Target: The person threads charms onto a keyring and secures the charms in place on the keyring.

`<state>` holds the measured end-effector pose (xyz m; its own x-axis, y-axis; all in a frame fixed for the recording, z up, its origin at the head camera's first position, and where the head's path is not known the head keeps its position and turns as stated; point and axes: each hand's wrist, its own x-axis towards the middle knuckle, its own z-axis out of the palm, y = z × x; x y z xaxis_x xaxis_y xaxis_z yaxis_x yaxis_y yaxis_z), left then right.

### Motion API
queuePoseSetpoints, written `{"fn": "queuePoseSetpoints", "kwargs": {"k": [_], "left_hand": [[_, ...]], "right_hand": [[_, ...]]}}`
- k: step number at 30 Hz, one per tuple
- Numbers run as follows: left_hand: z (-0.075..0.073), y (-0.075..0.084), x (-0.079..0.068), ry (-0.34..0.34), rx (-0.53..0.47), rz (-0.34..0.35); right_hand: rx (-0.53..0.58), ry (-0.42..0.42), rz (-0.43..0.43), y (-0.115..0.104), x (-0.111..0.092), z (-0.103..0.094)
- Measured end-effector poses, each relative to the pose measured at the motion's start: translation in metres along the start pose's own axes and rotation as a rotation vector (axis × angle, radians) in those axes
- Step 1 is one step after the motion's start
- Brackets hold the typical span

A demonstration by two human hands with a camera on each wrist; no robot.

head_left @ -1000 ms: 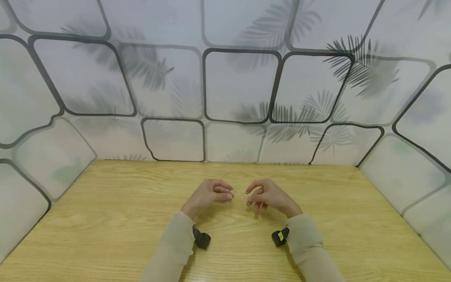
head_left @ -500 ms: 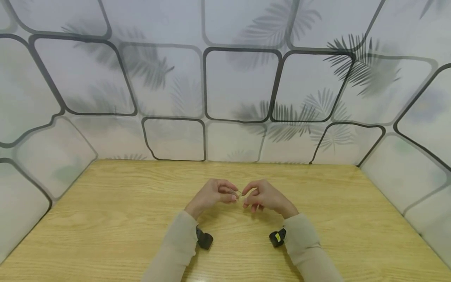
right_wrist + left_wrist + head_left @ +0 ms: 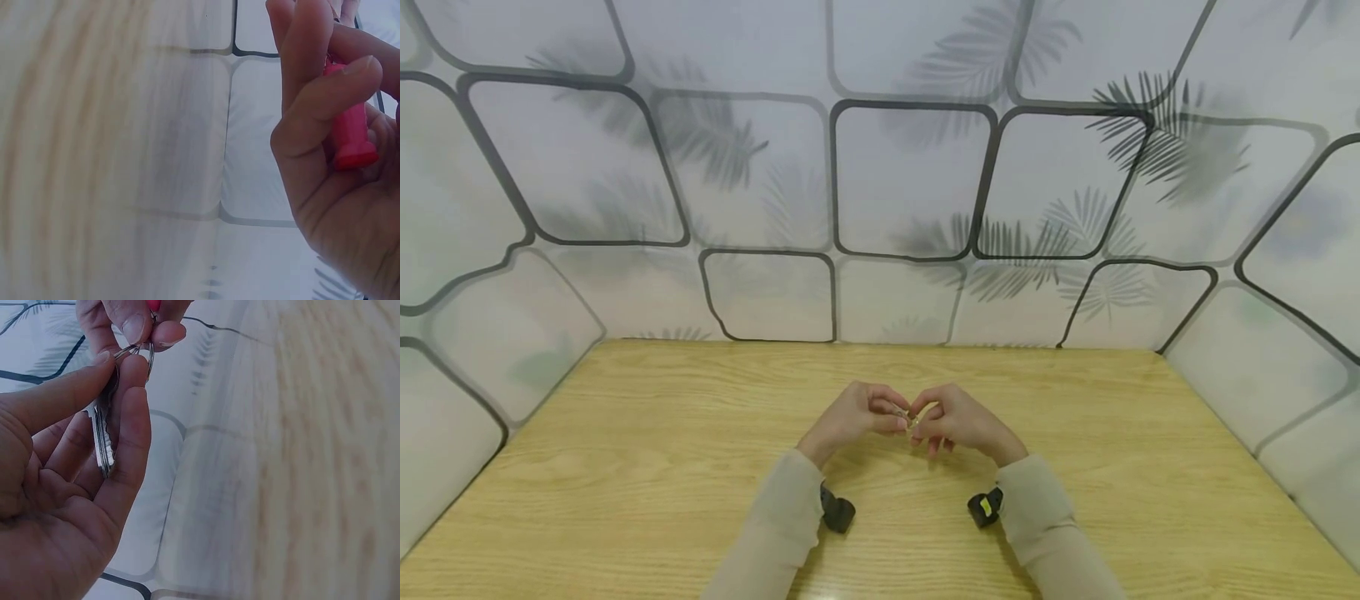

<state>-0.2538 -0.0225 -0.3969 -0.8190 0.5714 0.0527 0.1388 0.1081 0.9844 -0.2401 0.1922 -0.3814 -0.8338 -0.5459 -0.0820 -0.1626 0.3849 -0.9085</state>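
My left hand point(image 3: 852, 419) and right hand point(image 3: 964, 422) meet fingertip to fingertip over the table in the head view. Thumb and forefinger of the left hand pinch a metal key ring; from it silver keys point(image 3: 101, 440) hang down against the curled fingers in the left wrist view. The right fingers pinch a second metal ring point(image 3: 150, 362), right at the key ring. A red keychain charm point(image 3: 353, 134), flared at its lower end, hangs inside the curled right hand in the right wrist view. Fingertips partly hide where the rings come together.
A wood-grain table point(image 3: 662, 467) spreads under both arms. Behind and at the sides stands a pale backdrop point(image 3: 910, 183) with dark outlines and leaf prints. Black wrist cameras point(image 3: 837, 511) sit below each sleeve cuff.
Both hands have come together from a small gap, the right hand moving left and the left hand slightly right. The rings, apart a second ago, now overlap between the fingertips.
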Motion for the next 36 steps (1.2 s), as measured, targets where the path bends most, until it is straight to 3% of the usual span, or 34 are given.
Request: {"fn": "queuePoseSetpoints", "kwargs": {"k": [15, 29, 36], "left_hand": [[-0.0044, 0.0027, -0.0027, 0.035, -0.015, -0.032], [-0.0062, -0.0007, -0.0032, 0.05, -0.013, -0.024], [-0.0046, 0.0013, -0.0024, 0.061, 0.006, -0.006]], "right_hand": [[0.015, 0.06, 0.002, 0.0015, -0.0001, -0.0049], [0.046, 0.205, 0.025, 0.0028, 0.0012, -0.0035], [0.108, 0.29, 0.077, 0.0018, 0.0027, -0.0007]]}}
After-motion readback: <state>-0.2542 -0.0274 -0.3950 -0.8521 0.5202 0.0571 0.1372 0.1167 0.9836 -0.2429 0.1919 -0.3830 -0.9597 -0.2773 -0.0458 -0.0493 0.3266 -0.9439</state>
